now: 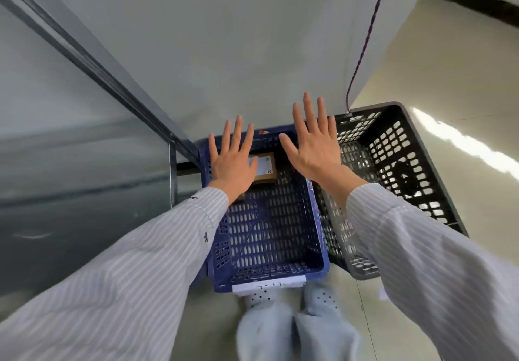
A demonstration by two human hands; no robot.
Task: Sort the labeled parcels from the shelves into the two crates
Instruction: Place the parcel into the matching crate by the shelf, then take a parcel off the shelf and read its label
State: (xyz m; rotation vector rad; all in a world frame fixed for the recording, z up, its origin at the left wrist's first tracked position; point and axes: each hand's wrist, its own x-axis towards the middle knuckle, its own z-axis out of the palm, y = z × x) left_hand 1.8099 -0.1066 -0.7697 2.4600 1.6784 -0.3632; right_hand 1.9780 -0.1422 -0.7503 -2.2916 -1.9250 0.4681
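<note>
A blue perforated crate (317,265) stands on the floor in front of my feet, with a white paper label (269,284) on its near rim. A small brown cardboard parcel (265,170) with a white shipping label lies inside it at the far end. To the right stands a black perforated crate (404,161), tilted, with no parcel visible inside. My left hand (234,161) hovers flat with fingers spread above the blue crate, partly covering the parcel. My right hand (314,144) is spread the same way above the gap between the two crates. Neither hand holds anything.
A grey metal shelf frame (118,85) runs along the left, its surface blurred. A white wall (252,37) rises behind the crates, with a dark twisted cord (365,40) hanging down to the black crate. Glossy floor (463,108) extends to the right.
</note>
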